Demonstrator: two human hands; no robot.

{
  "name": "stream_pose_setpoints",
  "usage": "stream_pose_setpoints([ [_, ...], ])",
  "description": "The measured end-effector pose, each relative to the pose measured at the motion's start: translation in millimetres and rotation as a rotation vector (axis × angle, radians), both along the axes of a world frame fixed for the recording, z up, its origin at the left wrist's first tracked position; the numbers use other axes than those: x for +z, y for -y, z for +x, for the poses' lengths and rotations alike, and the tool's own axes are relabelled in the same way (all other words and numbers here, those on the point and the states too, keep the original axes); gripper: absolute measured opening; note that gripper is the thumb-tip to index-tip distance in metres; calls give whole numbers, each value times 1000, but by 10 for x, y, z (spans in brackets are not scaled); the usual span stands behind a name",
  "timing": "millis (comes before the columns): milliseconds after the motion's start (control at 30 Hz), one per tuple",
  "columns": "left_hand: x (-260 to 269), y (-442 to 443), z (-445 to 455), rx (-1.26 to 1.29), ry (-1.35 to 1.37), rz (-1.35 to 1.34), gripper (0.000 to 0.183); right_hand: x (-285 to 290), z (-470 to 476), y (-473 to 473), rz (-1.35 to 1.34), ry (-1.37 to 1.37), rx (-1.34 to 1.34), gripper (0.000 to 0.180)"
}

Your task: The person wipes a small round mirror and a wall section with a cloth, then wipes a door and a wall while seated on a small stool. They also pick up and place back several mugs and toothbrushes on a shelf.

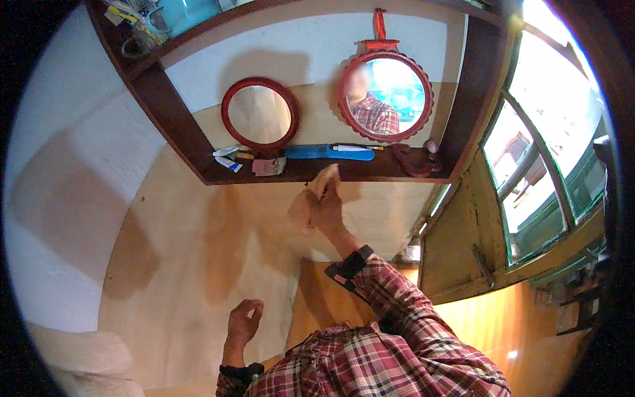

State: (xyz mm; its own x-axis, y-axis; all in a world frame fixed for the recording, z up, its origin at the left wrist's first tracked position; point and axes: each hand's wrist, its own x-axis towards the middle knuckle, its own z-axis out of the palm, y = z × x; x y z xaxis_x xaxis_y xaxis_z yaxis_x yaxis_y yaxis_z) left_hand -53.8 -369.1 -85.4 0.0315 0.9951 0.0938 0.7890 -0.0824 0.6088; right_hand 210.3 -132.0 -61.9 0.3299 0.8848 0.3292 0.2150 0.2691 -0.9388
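My right hand [327, 211] is raised just in front of the dark wooden shelf's [297, 178] front edge, its fingers closed on a crumpled pale cloth or tissue [325, 179]; motion blur hides which. Low at the left, my left hand [245, 317] is held in the air, fingers curled with a gap by the thumb and nothing seen in it. On the shelf lie a blue comb [327, 153], a white tube [349, 148], a small blue-and-white tube [228, 164], a folded pinkish paper [269, 166] and a dark red curved object [414, 163].
A round red-framed mirror [260, 114] stands on the shelf; a scalloped red mirror [386, 97] hangs at the right, reflecting a person in a plaid shirt. A light-blue container [188, 17] stands on the upper shelf. A glazed door [496, 223] is at the right.
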Motion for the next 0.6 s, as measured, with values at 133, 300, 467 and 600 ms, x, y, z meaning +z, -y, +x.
stream_pose_setpoints([
  [133,29,33,32,-12,27,12,13,-50,-106,-67,-62,79,105,61],
  [300,-26,125,10,-60,-22,26,14,-398,482,77,119,-301,74,48],
  [467,-106,177,94,-40,-1,-182,21,-285,1074,548,261,-257,-293,43],
  [600,-112,148,263,-69,-3,-198,22,-23,1361,700,208,244,-421,46],
])
